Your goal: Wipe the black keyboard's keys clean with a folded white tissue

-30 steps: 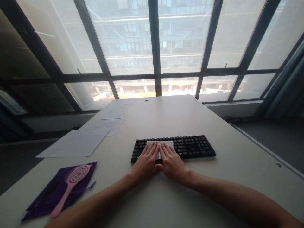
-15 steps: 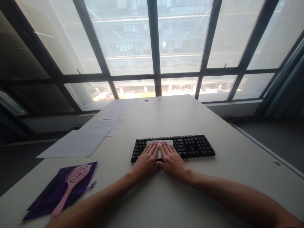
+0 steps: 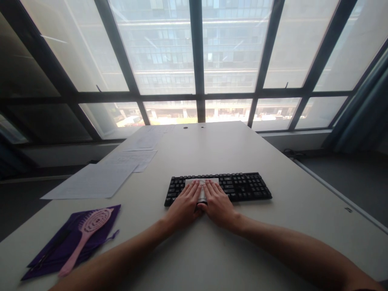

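A black keyboard (image 3: 247, 188) lies on the white table in front of me. Over its left-middle keys is spread a white tissue or cloth (image 3: 202, 193), partly hidden by my fingers. My left hand (image 3: 185, 204) rests flat on the left part of this cloth, fingers stretched forward. Beside it, my right hand (image 3: 218, 205) lies flat on the right part, its fingers stretched too. The thumbs meet near the keyboard's front edge.
At the left, a pink hairbrush (image 3: 93, 221) and a dark slender item (image 3: 53, 246) lie on a purple drawstring pouch (image 3: 68, 220). Printed paper sheets (image 3: 91, 182) run along the table's left edge. Tall windows (image 3: 166, 48) stand beyond the white table (image 3: 209, 149).
The view has shifted slightly, so everything on the table sits a little further left. Both hands stay flat on the cloth over the keyboard.
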{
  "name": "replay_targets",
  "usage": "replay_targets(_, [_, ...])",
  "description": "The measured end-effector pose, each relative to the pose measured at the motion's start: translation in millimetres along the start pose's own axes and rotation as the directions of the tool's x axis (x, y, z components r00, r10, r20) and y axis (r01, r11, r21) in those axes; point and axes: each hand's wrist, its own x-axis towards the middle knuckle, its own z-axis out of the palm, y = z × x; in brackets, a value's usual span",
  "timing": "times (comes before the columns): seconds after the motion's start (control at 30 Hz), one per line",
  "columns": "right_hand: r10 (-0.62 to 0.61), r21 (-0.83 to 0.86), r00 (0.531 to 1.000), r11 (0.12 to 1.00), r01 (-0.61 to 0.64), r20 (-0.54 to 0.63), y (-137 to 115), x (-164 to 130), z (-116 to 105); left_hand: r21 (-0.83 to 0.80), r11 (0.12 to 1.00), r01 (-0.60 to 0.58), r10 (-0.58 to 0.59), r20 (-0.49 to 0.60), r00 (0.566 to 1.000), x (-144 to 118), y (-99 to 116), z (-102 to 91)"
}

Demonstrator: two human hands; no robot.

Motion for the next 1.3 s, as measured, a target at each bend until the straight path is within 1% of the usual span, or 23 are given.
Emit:
replay_targets(0.47, [0.000,0.003,1.000,1.000,0.000,-0.003,-0.6,0.3,-2.4,-0.033,0.999,-0.014,0.013,-0.019,1.000,0.3,-1.2,0.4])
replay_targets(0.7, [0.004,-0.002,1.000,1.000,-0.004,0.003,-0.3,0.4,-5.4,-0.021,0.999,-0.029,0.029,0.001,1.000,4.1,-1.8,-6.1])
replay_targets(0.93, [0.017,-0.014,1.000,1.000,-0.017,-0.025,-0.4,-1.8,-5.8,0.003,0.998,-0.057,0.057,-0.029,0.998,5.3,-4.9,-7.5])
replay_targets(1.1, [-0.005,0.013,1.000,1.000,0.005,-0.017,7.7,3.3,-10.4,0.039,0.998,-0.041,0.041,0.003,0.999,18.5,-8.0,-5.9])
replay_targets(1.23, [0.027,-0.005,0.999,1.000,-0.027,-0.039,18.0,11.8,-12.5,0.036,0.999,-0.009,0.008,0.019,1.000,35.6,-13.0,-4.7])
replay_targets(1.3, [0.036,-0.012,0.999,0.999,-0.036,-0.032,22.1,15.5,-13.2,0.033,0.999,0.005,-0.007,0.035,0.999,41.6,-15.1,-4.3])
